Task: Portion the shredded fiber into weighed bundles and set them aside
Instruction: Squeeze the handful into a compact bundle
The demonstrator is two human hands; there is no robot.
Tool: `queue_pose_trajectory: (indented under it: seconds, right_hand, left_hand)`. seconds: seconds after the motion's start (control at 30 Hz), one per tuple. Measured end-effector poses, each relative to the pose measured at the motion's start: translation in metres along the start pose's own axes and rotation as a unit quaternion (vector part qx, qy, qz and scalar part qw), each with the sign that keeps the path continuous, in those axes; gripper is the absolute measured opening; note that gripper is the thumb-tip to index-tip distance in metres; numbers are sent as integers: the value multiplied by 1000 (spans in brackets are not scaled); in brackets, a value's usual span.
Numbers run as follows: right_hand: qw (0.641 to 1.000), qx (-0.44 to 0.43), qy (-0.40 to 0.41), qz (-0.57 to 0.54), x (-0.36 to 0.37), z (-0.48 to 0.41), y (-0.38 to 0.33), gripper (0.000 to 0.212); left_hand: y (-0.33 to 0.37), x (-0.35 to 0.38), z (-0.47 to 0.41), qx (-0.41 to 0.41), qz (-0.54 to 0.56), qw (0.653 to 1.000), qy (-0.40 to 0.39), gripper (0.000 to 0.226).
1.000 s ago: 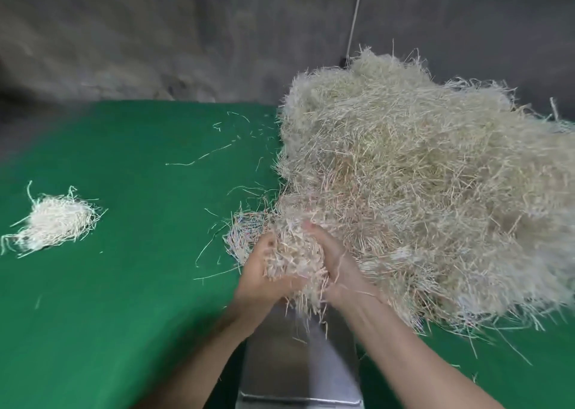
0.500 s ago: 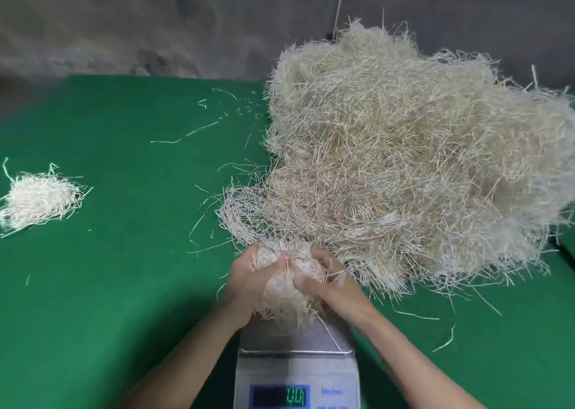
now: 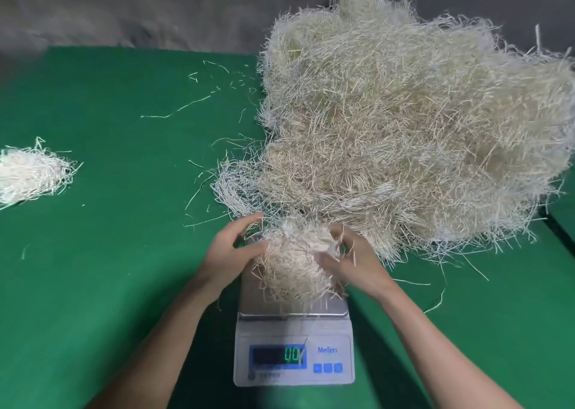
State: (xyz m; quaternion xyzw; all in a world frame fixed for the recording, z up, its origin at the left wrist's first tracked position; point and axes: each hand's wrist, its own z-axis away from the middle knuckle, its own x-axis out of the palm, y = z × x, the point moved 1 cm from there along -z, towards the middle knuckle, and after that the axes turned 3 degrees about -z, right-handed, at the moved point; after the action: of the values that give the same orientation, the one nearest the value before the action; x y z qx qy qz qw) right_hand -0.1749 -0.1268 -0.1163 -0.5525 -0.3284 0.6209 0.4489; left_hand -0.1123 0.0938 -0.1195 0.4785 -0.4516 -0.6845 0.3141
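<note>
Now, nearest: scale [image 3: 294, 359], digits lit, reading unclear. Clump [image 3: 295, 265] sits on top. Judged feather-light, springy, sheds strands, so best cupped low from both sides, not pinched. Left hand [image 3: 230, 253] spread, fingers relaxed, touching clump's left flank. Right hand [image 3: 353, 261] on right flank, fingertips lost in strands, grip cannot tell. Beyond: big pile [image 3: 404, 135]. Far left: finished bundle [image 3: 31, 175] on green table [image 3: 124, 253]

Green-covered surface [image 3: 109, 284], bearing: one large heap of shredded fiber [image 3: 404, 128] at far right; one small pale bundle [image 3: 29, 175] well apart at the left edge; one digital scale [image 3: 294, 362] at near centre; loose strands [image 3: 177, 110] scattered between.
</note>
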Motion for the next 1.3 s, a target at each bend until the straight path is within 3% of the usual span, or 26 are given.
queue_pose_trajectory:
  seconds: [0.13, 0.23, 0.43, 0.67, 0.83, 1.0, 1.3]
  right_hand:
    - [1000, -17, 13, 3, 7, -5, -1, 36]
    - [999, 10, -12, -48, 5, -4, 0, 32]
    - [997, -26, 0, -72, -14, -1, -9, 66]
    - [997, -57, 47, -24, -41, 11, 4, 31]
    - [996, -34, 57, -52, -68, 23, 6, 33]
    - [971, -121, 135, -155, -79, 33, -17, 43]
    - [973, -163, 116, -117, -62, 29, -33, 39]
  left_hand:
    - [-4, 14, 1, 25, -78, 996, -20, 45]
    - [-8, 15, 3, 30, -45, 998, 9, 35]
    - [-5, 8, 3, 16, 114, 990, 81, 31]
    - [1, -1, 11, 30, 130, 980, 148, 21]
    - [4, -11, 19, 47, 112, 976, 180, 23]
    - [15, -15, 22, 48, 152, 968, 195, 32]
    - [28, -13, 24, 72, 153, 969, 180, 35]
